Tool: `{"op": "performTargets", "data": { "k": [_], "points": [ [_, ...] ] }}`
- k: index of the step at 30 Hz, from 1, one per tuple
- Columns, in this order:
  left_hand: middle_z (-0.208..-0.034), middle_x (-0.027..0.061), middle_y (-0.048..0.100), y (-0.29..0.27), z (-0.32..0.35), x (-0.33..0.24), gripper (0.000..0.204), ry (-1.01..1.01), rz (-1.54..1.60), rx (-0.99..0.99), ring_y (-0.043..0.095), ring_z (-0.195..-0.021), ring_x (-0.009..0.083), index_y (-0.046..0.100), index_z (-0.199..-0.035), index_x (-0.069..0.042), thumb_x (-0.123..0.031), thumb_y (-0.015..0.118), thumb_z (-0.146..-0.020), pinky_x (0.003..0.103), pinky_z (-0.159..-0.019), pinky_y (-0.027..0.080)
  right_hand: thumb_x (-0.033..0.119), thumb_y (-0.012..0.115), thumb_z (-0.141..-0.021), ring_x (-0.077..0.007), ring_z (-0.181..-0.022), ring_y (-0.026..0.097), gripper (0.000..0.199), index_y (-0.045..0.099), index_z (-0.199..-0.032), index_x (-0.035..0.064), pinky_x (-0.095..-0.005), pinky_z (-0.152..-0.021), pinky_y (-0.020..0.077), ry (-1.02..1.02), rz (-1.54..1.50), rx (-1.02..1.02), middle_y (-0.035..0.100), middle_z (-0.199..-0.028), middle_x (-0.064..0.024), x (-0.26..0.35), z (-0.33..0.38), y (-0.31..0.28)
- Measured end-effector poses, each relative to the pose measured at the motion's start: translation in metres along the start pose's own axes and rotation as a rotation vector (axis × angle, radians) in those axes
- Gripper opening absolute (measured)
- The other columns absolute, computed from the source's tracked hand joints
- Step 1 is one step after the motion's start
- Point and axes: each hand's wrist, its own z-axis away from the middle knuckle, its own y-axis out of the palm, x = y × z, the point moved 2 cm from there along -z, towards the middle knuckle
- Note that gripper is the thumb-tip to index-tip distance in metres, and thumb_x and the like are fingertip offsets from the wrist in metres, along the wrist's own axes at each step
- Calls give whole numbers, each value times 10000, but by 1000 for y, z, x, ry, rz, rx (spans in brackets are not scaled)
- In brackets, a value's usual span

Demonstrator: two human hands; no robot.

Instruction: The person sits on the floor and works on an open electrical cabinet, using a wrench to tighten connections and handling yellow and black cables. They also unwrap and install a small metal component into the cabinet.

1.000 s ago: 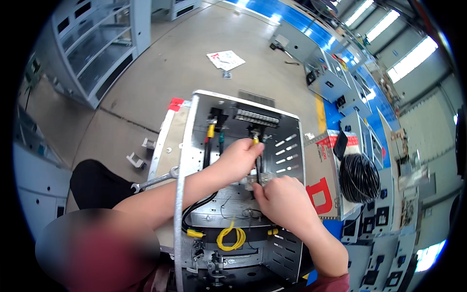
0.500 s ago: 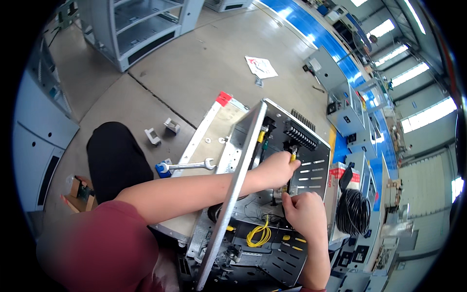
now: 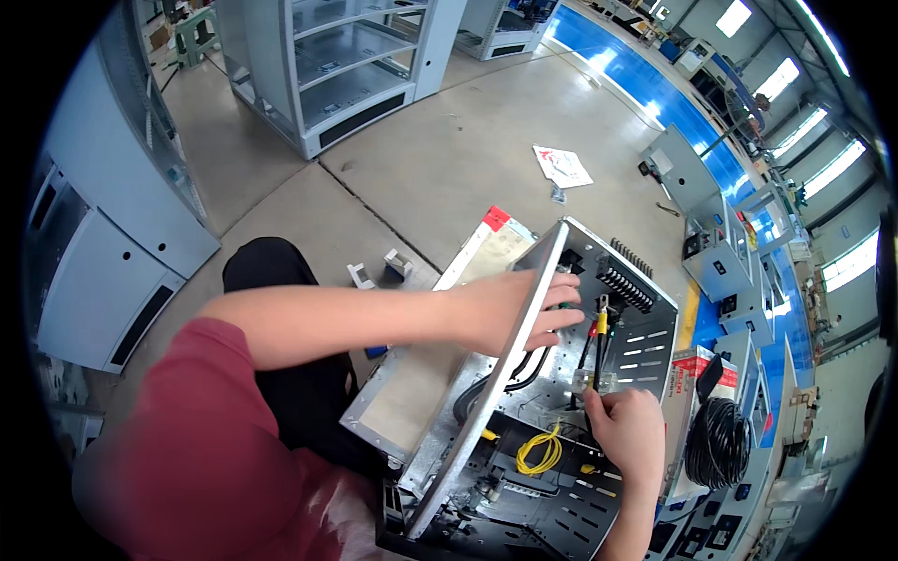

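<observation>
My left hand reaches over the upright metal panel of an open metal enclosure. Its fingers are spread beside a green-sleeved cable end, and whether they touch it I cannot tell. Inside the enclosure, my right hand is closed on a black cable. That cable stands upright, with a yellow sleeve and a bare metal lug at its top. A red-sleeved cable end is just left of it. Lower down lies a coil of thin yellow wire.
A black ribbed terminal strip sits on the enclosure's far wall. Right of the enclosure, a black cable coil rests against a red-and-white box. Two small white brackets lie on the floor. Grey cabinets stand at left.
My left hand has let go of the yellow-sleeved cable end and drawn back left, fingers spreading. My right hand stays low on the cable. The whole view has shifted, moving the scene rightward.
</observation>
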Motion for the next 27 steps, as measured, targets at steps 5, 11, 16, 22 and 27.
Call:
{"op": "performTargets", "data": {
  "k": [5,11,16,22,27],
  "points": [
    [-1099,126,664,-64,64,29,177,-29,-88,140,632,-1083,317,678,-1082,-37,-146,666,-943,471,-912,515,312,748,-907,-435,-600,632,414,733,-698,-45,-488,-613,517,65,16,65,607,-598,-241,-3,0,2],
    [-847,157,693,-77,92,71,200,-574,-40,207,664,-827,360,699,-976,-21,-174,572,-959,501,-755,519,273,737,-920,-451,-593,595,413,697,-671,-53,-526,-595,446,31,39,80,579,-587,-245,-10,-2,9],
    [-964,200,756,-62,134,143,310,-909,-123,801,715,-874,389,763,-966,0,-268,619,-904,516,-758,556,245,732,-917,-408,-529,607,350,743,-733,-53,-457,-555,452,43,58,81,596,-579,-241,4,0,4],
    [-1182,193,759,74,276,211,622,-1122,158,1375,733,-1022,337,760,-1191,-23,-550,730,-861,470,-855,582,246,734,-913,-393,-534,592,356,730,-732,-60,-457,-551,430,54,64,50,592,-594,-238,5,4,7],
    [-1402,246,618,215,395,183,796,-1053,247,1269,646,-1179,454,653,-1350,-62,-631,788,-811,569,-1023,517,207,708,-945,-423,-588,573,412,652,-614,-32,-543,-583,420,-89,70,-43,561,-578,-227,6,-1,4]
  ]
}}
